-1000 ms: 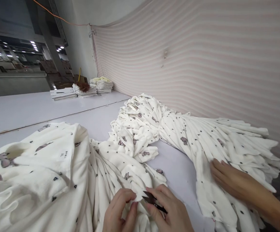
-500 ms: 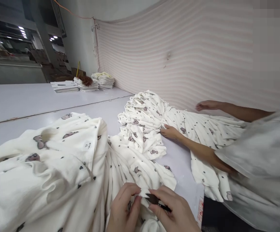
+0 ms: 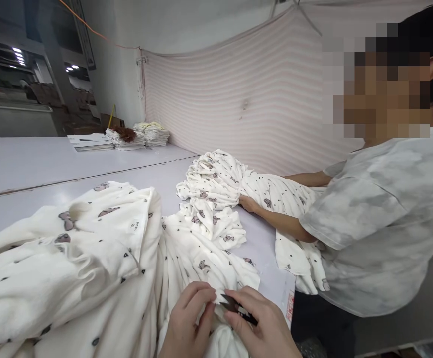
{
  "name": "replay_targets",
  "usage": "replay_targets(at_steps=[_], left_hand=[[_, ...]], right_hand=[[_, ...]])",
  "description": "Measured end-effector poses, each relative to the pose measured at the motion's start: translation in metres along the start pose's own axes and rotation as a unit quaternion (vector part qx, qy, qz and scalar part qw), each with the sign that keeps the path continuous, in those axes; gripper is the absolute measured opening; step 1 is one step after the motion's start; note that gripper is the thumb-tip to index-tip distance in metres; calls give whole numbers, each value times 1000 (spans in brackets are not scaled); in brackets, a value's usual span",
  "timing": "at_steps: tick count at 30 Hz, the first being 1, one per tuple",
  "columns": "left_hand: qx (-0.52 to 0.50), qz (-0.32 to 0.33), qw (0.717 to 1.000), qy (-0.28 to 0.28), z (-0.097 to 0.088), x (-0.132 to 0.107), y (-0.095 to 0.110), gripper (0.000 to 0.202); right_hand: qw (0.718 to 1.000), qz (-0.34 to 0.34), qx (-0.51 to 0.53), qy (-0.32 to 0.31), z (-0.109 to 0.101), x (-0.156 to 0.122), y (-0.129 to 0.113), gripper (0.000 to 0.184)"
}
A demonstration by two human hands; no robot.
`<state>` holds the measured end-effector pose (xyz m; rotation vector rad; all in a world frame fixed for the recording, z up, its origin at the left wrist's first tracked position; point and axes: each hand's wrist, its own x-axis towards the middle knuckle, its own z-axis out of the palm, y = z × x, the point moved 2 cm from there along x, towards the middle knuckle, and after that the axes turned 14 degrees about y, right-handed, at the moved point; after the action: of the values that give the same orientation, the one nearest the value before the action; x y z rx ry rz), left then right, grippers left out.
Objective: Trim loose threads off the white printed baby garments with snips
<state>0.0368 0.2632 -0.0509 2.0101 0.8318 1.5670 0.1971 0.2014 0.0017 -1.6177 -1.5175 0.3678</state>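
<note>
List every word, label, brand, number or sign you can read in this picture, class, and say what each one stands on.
"XL": on the label of the white patterned cloth at the left.
Small line above "XL": too blurred to read.
Red print at the table edge: too blurred to read.
Pale marks on the black snips: too small to tell whether they are lettering.
</note>
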Motion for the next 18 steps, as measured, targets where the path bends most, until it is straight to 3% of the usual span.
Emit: replay_targets(at_steps=[6, 9, 10, 12, 14, 16, 18], left_hand=[[7, -4, 1000, 7, 0, -2, 0, 18], [6, -2, 1000, 19, 0, -1, -1, 18], [2, 6, 1000, 22, 0, -1, 0, 18], [-16, -1, 1000, 14, 1, 1, 2, 17], [-44, -73, 996, -10, 3, 3, 2, 12], [-63, -174, 982, -25, 3, 5, 3, 12], [-75, -227, 971, -18, 2, 7, 3, 15]], right_hand=[[998, 29, -8, 54, 0, -4, 8, 22], [995, 26, 17, 97, 8, -7, 11, 40], [995, 9, 22, 98, 11, -7, 10, 39], [995, -25, 35, 88, 17, -3, 7, 19], [991, -4, 78, 110, 18, 1, 6, 15], [975, 69, 142, 155, 16, 2, 8, 24], [960, 135, 189, 154, 15, -1, 13, 31]])
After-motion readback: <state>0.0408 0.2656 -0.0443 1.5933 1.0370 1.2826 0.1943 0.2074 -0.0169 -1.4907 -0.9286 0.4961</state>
